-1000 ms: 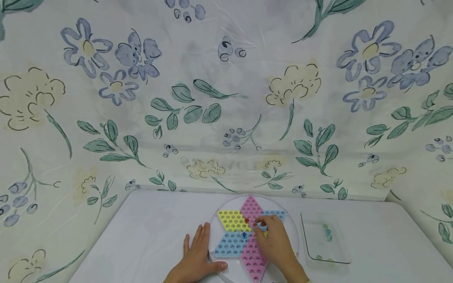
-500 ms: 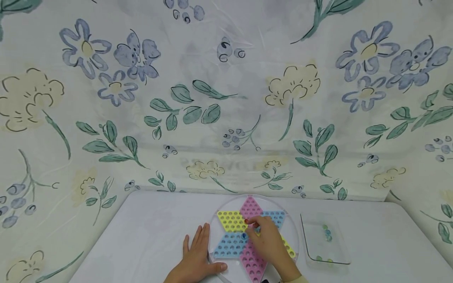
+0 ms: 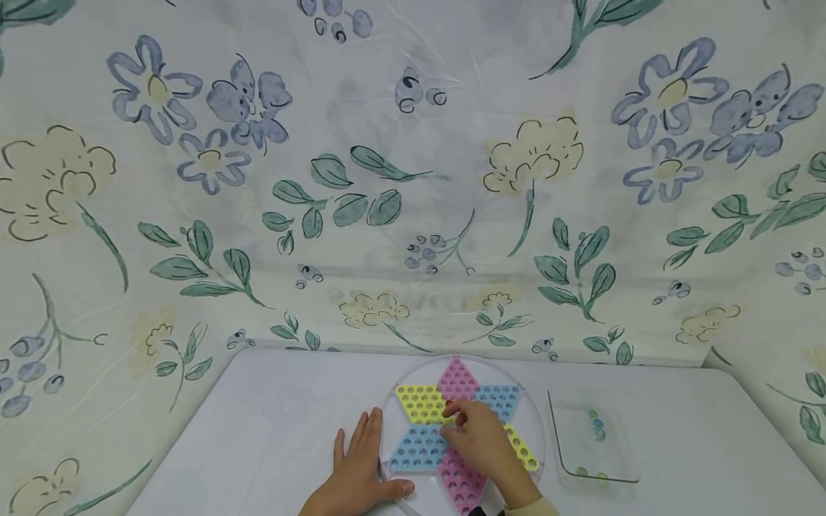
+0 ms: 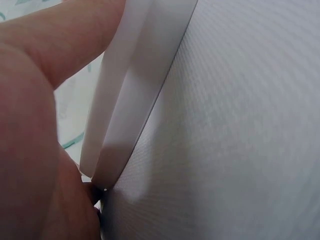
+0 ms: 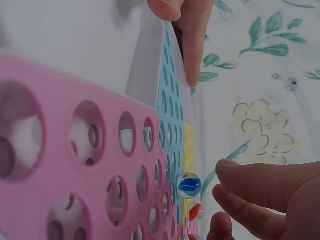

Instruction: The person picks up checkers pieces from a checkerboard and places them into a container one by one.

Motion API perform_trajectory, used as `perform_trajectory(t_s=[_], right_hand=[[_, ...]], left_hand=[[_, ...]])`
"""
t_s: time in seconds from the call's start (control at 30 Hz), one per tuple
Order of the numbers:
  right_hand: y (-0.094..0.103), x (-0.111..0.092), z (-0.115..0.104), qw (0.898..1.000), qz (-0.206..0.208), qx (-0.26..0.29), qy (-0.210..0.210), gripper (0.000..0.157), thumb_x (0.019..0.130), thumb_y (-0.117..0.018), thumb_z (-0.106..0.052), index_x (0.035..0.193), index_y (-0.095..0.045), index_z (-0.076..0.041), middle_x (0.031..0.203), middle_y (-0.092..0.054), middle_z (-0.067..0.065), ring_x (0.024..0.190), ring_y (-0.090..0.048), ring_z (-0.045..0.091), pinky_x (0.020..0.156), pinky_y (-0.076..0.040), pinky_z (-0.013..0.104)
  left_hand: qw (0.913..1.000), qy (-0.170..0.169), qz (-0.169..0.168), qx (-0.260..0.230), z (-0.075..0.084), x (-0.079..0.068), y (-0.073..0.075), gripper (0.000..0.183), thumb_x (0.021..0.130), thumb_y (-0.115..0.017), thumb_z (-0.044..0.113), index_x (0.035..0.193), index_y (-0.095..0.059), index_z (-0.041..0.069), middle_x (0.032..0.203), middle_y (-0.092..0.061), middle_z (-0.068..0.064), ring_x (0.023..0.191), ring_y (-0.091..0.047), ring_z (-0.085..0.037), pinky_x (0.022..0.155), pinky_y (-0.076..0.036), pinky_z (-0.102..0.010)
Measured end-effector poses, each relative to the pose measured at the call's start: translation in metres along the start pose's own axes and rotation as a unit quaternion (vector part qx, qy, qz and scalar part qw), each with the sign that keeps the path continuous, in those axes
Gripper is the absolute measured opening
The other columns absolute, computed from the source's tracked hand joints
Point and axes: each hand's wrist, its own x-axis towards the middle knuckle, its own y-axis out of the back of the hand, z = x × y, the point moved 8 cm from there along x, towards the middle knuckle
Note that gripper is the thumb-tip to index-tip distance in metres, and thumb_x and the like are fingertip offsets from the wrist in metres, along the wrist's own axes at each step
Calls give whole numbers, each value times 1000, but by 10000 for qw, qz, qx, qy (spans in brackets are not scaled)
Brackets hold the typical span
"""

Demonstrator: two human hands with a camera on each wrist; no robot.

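A round white Chinese checkers board (image 3: pixel 402 375) with pink, yellow and blue star sections lies on the table. My left hand (image 3: pixel 358 466) rests at its left side, fingers straight, the thumb over the rim; the left wrist view shows the board's edge (image 4: pixel 120 100) beside it. My right hand (image 3: pixel 480 441) hovers over the centre with bent fingers. In the right wrist view, its thumb and fingers (image 5: pixel 250 185) stand just apart from a blue marble (image 5: pixel 190 186) sitting on the board, and hold nothing visible. A red-and-white marble (image 5: pixel 196 212) sits beyond it.
A clear plastic box (image 3: pixel 594 476) with several green and blue marbles stands right of the board on the white table (image 3: pixel 277 401). Floral cloth (image 3: pixel 413 179) hangs behind the table. Part of another red marble (image 5: pixel 193 237) shows at the right wrist view's bottom edge.
My right hand has moved left and slightly nearer from the red marbles to the blue marble, which it now covers in the head view. The left hand has stayed at the rim.
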Motion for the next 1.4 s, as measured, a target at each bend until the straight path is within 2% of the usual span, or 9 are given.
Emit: perform_trajectory(t_s=[0.33, 0.6, 1.03, 1.4], right_hand=[[-7, 2, 5, 9996, -184, -80, -191, 19, 87, -76, -16, 103, -70, -9, 82, -55, 0, 72, -49, 16, 61, -42, 29], [-10, 2, 4, 9994, -156, -299, 8, 17, 86, -76, -12, 102, -70, -9, 76, -52, -2, 68, -46, 13, 58, -39, 25], [-12, 5, 5, 9976, -253, -522, -384, 16, 88, -73, -8, 103, -70, -9, 77, -53, -1, 68, -48, 14, 58, -40, 26], [-5, -2, 1, 9987, -163, -399, -272, 17, 88, -73, -7, 105, -70, -9, 81, -55, -1, 71, -50, 14, 59, -44, 26]], left_hand=[[10000, -42, 19, -22, -1, 1, -1, 131, 74, -79, 62, 156, -9, -12, 163, -10, -30, 152, 0, -46, 112, 14, -66], [10000, -15, 41, 56, -1, 1, -1, 131, 73, -80, 63, 156, -10, -12, 163, -11, -30, 151, -1, -46, 112, 13, -67], [9999, 48, 12, 155, 0, 1, 0, 131, 73, -80, 63, 156, -12, -12, 163, -12, -30, 151, -2, -47, 112, 11, -69], [9999, -94, 69, 83, 4, -2, 2, 129, 75, -81, 58, 155, -8, -12, 163, -9, -31, 151, 0, -47, 112, 14, -67]])
